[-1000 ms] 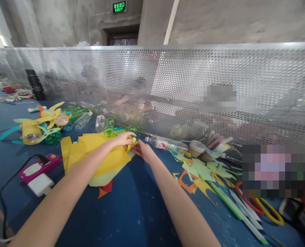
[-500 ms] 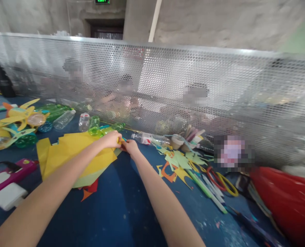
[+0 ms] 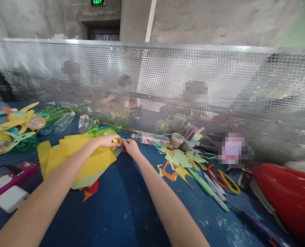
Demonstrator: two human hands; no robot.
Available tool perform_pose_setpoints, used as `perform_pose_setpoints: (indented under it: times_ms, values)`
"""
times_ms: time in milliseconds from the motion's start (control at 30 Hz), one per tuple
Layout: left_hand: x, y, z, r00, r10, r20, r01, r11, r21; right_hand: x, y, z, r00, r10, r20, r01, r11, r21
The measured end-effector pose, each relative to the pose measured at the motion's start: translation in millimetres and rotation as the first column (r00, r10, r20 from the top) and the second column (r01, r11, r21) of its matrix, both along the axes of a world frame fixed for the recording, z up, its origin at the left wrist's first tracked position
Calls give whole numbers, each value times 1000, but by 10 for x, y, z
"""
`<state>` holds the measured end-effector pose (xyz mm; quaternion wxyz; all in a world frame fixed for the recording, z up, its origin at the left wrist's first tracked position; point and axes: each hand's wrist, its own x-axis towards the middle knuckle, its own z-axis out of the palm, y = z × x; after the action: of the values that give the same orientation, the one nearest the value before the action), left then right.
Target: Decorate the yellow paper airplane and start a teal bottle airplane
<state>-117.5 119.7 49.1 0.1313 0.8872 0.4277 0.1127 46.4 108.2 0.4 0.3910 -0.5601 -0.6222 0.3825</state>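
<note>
Both hands meet above the far edge of a stack of yellow paper [image 3: 77, 157]. Closed around a small yellow cylindrical piece [image 3: 117, 140] is my left hand [image 3: 107, 140]; the kind of piece is too small to tell. Its fingers nearly touch those of my right hand [image 3: 131, 147], which is pinched at the edge of something small and blue-green, mostly hidden by the fingers. Just behind them lies a green plastic bottle [image 3: 116, 128]. A clear plastic bottle [image 3: 152, 138] with a red-and-white label rests on its side to the right.
A perforated metal screen [image 3: 152, 75] stands along the table's back, with people behind it. Paper scraps [image 3: 179, 159], pens [image 3: 206, 187], yellow-handled scissors [image 3: 229, 181] and a red bag [image 3: 283, 195] are at right. Bottle crafts [image 3: 26, 120] and a purple power strip [image 3: 10, 180] occupy the left.
My left hand has shifted slightly and its fingers have turned, so more of the yellow piece shows. My right hand stays nearly in place. The camera view has moved a little.
</note>
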Motion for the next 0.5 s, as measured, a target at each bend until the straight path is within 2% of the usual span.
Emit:
perform_pose_setpoints:
  times_ms: [267,500]
  values:
    - [30,-1,-5,995,17,-95,-11,998,65,11,-10,-28,996,24,91,-35,993,115]
    - [23,-48,7,988,55,-143,-45,996,71,158,-259,225,943,-30,333,-69,957,281]
